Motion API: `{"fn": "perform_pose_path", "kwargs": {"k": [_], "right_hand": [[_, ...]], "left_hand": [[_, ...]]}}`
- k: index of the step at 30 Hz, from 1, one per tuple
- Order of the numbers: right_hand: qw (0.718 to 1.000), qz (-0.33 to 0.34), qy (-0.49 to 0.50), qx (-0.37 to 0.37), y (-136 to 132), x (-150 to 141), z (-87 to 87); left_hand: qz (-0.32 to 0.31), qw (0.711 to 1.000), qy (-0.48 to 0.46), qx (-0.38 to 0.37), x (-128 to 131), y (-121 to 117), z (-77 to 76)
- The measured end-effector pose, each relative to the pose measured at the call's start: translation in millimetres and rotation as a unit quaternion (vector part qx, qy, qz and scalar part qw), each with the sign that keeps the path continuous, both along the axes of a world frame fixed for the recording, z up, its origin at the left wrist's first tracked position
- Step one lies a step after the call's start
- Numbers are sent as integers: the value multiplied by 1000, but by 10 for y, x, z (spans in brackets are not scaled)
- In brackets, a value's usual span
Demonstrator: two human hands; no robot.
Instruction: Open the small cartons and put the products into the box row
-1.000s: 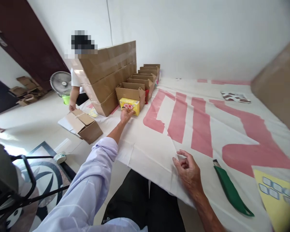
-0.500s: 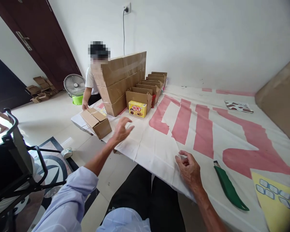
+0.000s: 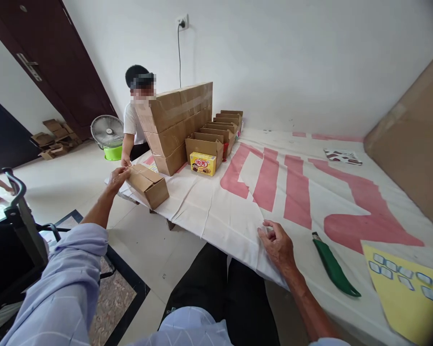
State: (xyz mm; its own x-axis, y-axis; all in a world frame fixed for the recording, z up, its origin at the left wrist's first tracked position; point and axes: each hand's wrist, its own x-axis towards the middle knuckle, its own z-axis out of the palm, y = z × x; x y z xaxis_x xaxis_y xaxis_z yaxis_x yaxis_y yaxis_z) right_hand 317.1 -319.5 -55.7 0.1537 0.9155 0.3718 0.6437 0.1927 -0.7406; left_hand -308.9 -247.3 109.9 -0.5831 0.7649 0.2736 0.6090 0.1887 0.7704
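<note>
Our left grip [image 3: 117, 179] — the nearer — is at the brown cardboard carton [image 3: 147, 184], which extends rightward — we cannot tell finger closure

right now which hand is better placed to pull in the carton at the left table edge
Left, I'd judge: the left hand is at the carton's far end, while the right hand rests well away, near the green-handled tool.

Bright daylight, blurred right corner

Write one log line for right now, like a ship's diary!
left hand: at table-edge carton, by other person's hand | right hand: empty, on white cloth | yellow box: before open cartons
</note>
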Motion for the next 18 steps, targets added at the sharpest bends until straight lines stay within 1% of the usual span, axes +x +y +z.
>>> {"fn": "perform_pose_path", "kwargs": {"k": [3, 6, 9, 11, 13, 15, 16, 18], "right_hand": [[1000, 8, -17, 6, 9, -3, -26], [999, 20, -35, 20, -13, -22, -23], [995, 12, -79, 60, -80, 48, 24], [986, -14, -138, 98, -146, 198, 92], [969, -50, -208, 122, -225, 425, 191], [952, -83, -275, 107, -317, 680, 312], [944, -95, -306, 82, -365, 799, 374], [927, -109, -359, 7, -460, 990, 481]], "left_hand": [[-15, 999, -28, -6, 210, -69, -170], [-64, 997, -48, -2, 616, -278, -364], [-160, 984, -76, 22, 1130, -575, -526], [-223, 970, -97, 22, 1447, -737, -587], [-263, 957, -115, 32, 1689, -811, -620], [-279, 949, -132, 63, 1840, -782, -650], [-281, 945, -144, 80, 1886, -737, -670], [-288, 935, -179, 104, 1938, -621, -724]]}}
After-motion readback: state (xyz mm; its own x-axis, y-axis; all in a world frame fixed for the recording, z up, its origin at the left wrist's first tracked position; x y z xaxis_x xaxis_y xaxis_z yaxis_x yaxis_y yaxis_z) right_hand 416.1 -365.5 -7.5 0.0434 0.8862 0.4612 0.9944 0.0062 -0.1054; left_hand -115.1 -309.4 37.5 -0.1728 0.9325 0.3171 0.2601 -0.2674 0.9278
